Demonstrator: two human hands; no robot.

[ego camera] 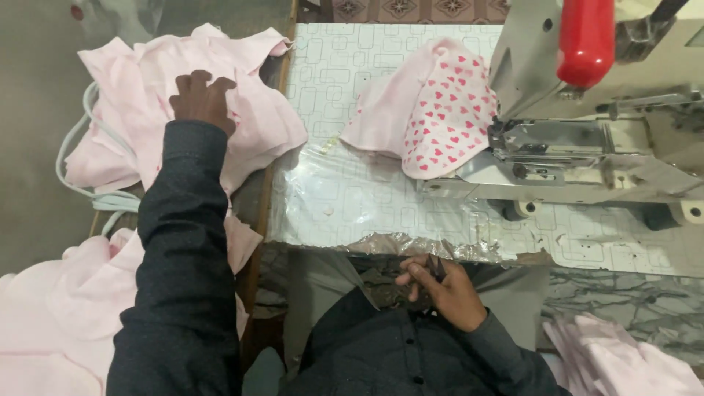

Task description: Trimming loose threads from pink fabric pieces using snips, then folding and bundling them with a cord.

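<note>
Patterned white sewing table beside grey floor.

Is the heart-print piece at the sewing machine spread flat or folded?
Folded and bunched: the heart-print piece lies doubled over plain pink fabric beside the sewing machine, its edges curling up, not flat.

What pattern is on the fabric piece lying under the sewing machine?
Small pink hearts on white fabric, joined to plain pale pink; clearest in the head view.

Sewing machine w/ red knob; heart-print fabric beside it; patterned tabletop.
</note>
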